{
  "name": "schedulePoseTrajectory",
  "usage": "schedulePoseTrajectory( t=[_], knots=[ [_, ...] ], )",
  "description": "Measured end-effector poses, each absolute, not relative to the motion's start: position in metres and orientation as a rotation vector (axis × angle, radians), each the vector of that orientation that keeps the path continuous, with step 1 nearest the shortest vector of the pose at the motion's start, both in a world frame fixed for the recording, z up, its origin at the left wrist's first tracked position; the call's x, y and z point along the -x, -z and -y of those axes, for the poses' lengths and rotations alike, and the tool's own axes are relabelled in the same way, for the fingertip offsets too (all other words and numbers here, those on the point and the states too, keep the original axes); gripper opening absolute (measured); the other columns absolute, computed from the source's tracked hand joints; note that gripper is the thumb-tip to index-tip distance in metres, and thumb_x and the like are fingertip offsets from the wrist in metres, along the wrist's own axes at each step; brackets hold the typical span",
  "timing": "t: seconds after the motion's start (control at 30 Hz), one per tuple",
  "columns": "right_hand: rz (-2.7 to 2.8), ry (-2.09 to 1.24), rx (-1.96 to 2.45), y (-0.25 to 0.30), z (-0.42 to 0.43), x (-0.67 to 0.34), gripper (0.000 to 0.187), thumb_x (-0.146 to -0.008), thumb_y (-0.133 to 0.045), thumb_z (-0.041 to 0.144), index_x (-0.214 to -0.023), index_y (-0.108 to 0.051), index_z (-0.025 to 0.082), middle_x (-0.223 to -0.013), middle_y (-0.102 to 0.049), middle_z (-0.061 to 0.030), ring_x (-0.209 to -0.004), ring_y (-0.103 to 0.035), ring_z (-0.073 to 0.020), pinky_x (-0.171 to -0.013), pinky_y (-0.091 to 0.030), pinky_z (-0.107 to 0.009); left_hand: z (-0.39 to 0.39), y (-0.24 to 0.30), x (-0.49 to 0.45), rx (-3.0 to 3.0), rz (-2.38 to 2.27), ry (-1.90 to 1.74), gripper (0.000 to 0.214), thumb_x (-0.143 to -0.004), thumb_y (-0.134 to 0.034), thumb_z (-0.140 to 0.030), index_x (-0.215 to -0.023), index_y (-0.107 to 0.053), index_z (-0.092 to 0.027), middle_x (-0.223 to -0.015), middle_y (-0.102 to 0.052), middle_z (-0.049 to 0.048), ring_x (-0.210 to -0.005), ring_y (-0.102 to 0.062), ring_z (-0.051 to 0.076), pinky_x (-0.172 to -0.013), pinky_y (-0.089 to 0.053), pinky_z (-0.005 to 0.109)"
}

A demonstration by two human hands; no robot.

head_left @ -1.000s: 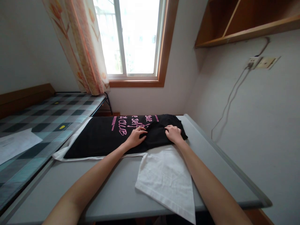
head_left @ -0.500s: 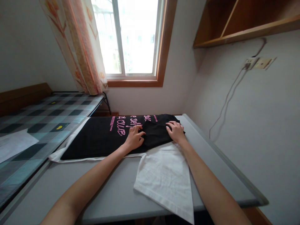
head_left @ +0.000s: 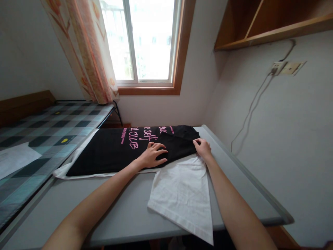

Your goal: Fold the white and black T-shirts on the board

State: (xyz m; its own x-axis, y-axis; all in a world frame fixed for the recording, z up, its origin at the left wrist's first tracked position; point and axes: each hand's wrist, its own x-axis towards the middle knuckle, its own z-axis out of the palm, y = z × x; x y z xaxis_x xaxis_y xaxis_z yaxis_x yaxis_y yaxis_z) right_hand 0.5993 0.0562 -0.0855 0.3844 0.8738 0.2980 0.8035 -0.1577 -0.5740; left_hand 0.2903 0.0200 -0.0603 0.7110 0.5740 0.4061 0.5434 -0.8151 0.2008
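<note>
A black T-shirt (head_left: 104,152) with pink lettering lies flat on top of a white T-shirt (head_left: 182,187), whose sleeve spreads towards me and hangs over the front edge of the grey table (head_left: 117,208). My left hand (head_left: 152,154) rests on the black cloth near the lettering, its fingers spread. At the right end, my right hand (head_left: 203,147) pinches the edge of the black T-shirt between thumb and fingers. Between my two hands the black cloth makes a folded-over flap. White hem shows along the left and front edges of the black shirt.
A bed (head_left: 78,121) with a checked cover stands along the table's left side, a sheet of paper (head_left: 18,158) lying on it. Beyond are a curtain (head_left: 96,52) and a window (head_left: 153,45). Wooden shelves (head_left: 273,31) and a socket with a cord (head_left: 278,67) are on the right wall.
My right hand has gone from lying on the black cloth to pinching its edge, slightly further right. My left hand has slid a little right and its fingers have spread.
</note>
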Motion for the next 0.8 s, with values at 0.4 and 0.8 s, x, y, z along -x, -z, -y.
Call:
schedulePoseTrajectory(
  t=[0.4,0.8],
  knots=[
    [1.261,-0.416,1.515,0.098,-0.066,-0.61,0.047,-0.071,-0.061,0.059,-0.083,-0.072,0.015,-0.077,-0.071,-0.0098,-0.075,-0.063,-0.0214,-0.069,-0.049,-0.032,-0.021,0.06,-0.29,-2.845,-0.847,-0.612,0.05,-0.087,-0.054,-0.053,-0.131,-0.055,-0.03,-0.129,-0.054,0.0093,-0.119,-0.05,0.025,-0.106,-0.028,0.042],
    [1.267,-0.698,1.375,0.086,-0.057,-0.614,0.055,-0.069,-0.062,0.059,-0.101,-0.07,0.015,-0.073,-0.071,-0.0064,-0.07,-0.064,-0.0193,-0.065,-0.049,-0.029,-0.019,0.058,-0.29,-2.833,-0.85,-0.614,0.048,-0.09,-0.05,-0.05,-0.133,-0.054,-0.029,-0.133,-0.053,0.0097,-0.122,-0.049,0.025,-0.106,-0.029,0.043]
  ],
)
